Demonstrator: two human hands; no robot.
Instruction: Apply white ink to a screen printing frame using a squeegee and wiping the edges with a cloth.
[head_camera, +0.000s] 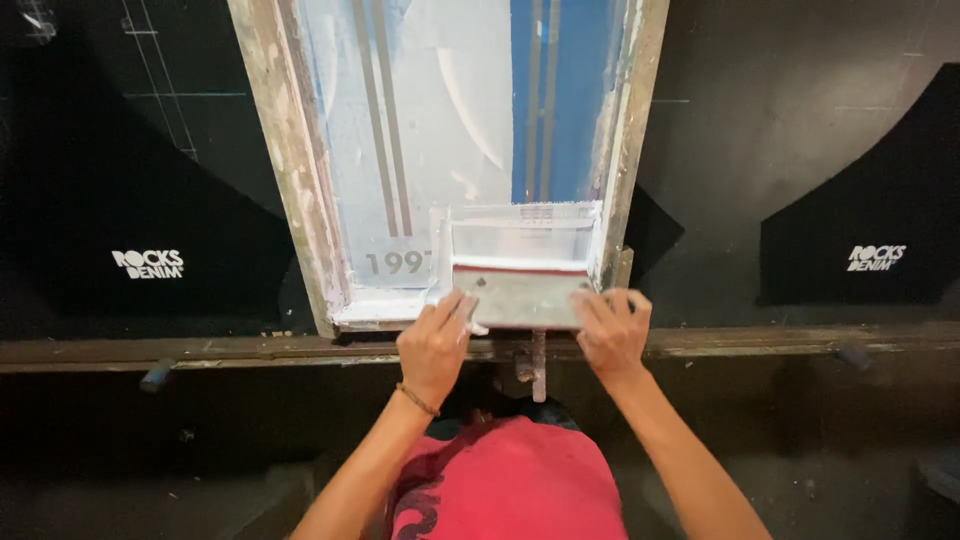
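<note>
Black counter (790, 180) carries a worn screen frame (290, 170); left hand (435, 345) and right hand (610, 335) both clamp the squeegee (518, 297) at its near end (stroke seemingly ending), likely lifting next

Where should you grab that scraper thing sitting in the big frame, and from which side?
Probably the squeegee by its flat grey handle bar, from the near edge of the frame. The bar is wide, so one hand fits at each end, as the left hand and right hand do; the blade below is wet with white ink.
</note>
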